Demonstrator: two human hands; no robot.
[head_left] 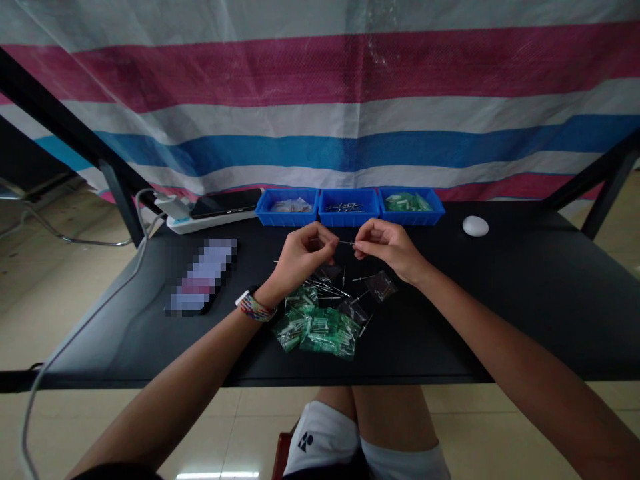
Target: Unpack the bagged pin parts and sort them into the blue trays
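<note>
A thin metal blind rivet (346,243) spans the gap between my two hands, level above the table. My left hand (307,250) pinches its left end, and the fingertips of my right hand (385,247) close on the other end. Below them lies a loose heap of similar rivets (327,288), partly hidden by my left hand. Green plastic bags (320,330) with small parts inside are piled nearer my body. Small clear bags (381,287) lie to the right of the heap.
Along the back stand three blue bins: one with clear bags (287,219), one with loose metal rivets (349,219), one with green bags (411,219). A phone (203,277), a power strip (213,221) with another phone on it, and a white mouse (475,227) rest on the black table (525,313).
</note>
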